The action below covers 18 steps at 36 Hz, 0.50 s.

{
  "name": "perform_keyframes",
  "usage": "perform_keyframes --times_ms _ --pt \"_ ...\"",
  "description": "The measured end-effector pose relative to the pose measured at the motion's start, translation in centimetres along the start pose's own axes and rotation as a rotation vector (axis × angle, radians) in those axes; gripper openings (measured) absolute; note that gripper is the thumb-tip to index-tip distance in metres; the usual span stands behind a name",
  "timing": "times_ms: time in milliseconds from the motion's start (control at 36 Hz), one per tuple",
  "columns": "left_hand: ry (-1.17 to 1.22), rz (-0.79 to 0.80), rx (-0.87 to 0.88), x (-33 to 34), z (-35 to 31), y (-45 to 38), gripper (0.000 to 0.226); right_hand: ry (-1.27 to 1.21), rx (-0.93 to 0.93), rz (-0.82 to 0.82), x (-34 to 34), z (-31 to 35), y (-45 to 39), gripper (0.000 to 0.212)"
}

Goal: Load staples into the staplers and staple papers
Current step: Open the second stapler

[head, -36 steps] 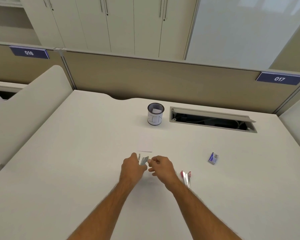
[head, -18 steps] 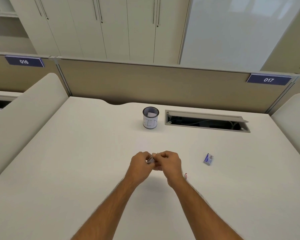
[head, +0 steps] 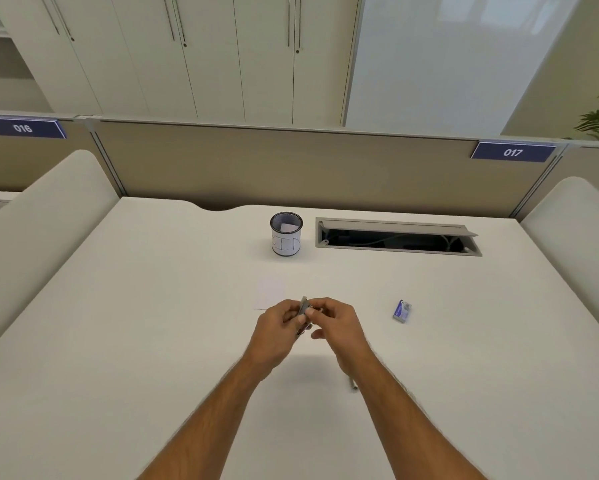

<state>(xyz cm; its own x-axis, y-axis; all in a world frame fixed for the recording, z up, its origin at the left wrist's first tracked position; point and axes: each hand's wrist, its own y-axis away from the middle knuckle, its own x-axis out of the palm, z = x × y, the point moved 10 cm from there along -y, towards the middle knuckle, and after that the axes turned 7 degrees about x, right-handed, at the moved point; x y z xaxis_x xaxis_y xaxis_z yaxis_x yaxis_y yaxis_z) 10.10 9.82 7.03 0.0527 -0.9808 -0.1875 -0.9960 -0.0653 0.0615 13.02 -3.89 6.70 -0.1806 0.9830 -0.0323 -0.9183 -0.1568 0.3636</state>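
White desk (head: pixel 152 306), blue staple box (head: pixel 402 311), grey stapler (head: pixel 303 308)

white desk (head: pixel 124 306) | 12 o'clock: pen cup (head: pixel 286 234) | 1 o'clock: open cable hatch (head: pixel 396 237) | centre: paper slip (head: pixel 271 292) | 3 o'clock: staple box (head: pixel 402 311)

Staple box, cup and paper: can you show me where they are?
Staple box (head: pixel 402 311), head view, on its blue top.
Cup (head: pixel 286 239), head view, on its white side.
Paper (head: pixel 271 292), head view, on its middle.
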Motion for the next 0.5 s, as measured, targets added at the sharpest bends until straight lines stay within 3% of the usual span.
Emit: perform_keyframes --times_ms 500 --pt "-0.039 -0.058 -0.028 -0.9 0.0 0.4 0.011 0.288 -0.092 -0.017 0.2 1.5 0.8 0.014"
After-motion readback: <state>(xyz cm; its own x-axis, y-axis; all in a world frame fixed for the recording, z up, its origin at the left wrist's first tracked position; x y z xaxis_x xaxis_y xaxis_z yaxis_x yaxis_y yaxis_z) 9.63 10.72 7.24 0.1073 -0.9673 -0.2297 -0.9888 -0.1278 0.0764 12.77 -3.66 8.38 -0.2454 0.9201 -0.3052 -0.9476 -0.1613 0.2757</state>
